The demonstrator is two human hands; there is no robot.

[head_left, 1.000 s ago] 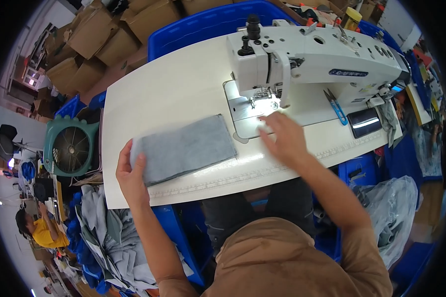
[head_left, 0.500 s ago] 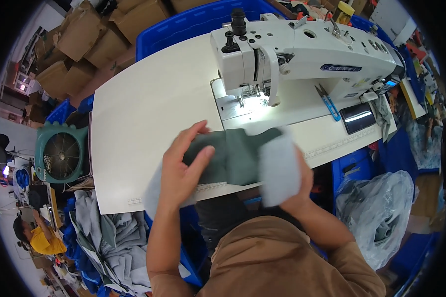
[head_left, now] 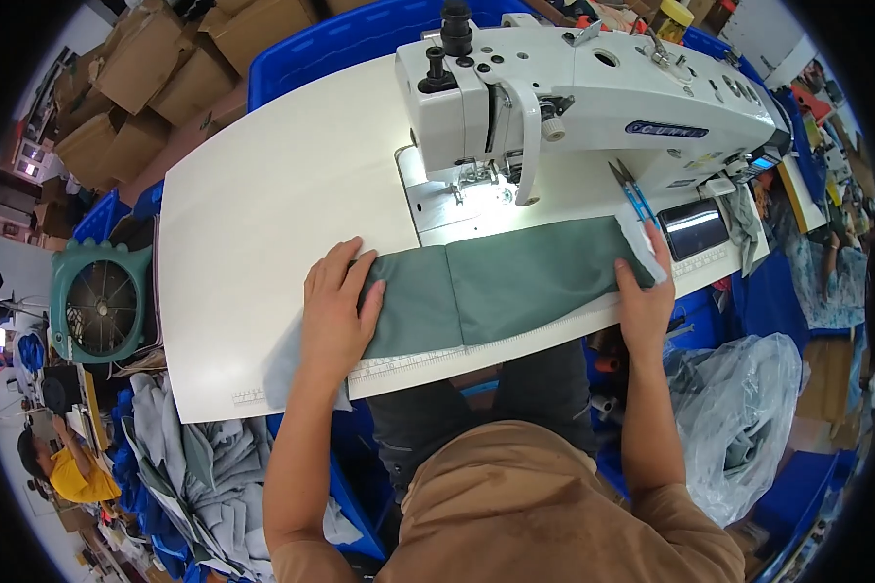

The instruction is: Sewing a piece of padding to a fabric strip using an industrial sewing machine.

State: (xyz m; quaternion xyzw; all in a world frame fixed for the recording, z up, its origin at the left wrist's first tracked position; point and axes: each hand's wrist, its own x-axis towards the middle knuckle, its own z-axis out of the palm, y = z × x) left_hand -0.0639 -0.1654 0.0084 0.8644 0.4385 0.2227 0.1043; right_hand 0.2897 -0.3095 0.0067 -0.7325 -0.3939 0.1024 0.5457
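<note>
A long grey-green fabric piece (head_left: 501, 287) lay stretched along the front edge of the white tabletop (head_left: 262, 204), just before the sewing machine (head_left: 593, 107). The left hand (head_left: 335, 316) pressed flat on its left end, fingers spread and released. The right hand (head_left: 644, 291) pinched the right end, turning up its pale underside. Blue-handled snips (head_left: 632, 192) rested near the machine's base.

Fabric strip lying across the worktop (head_left: 262, 194)

The fabric strip (head_left: 496, 282) is lying before the sewing machine (head_left: 593, 107), snips (head_left: 632, 189) sitting right of the needle, fan (head_left: 97, 301) standing left of the worktop.
</note>
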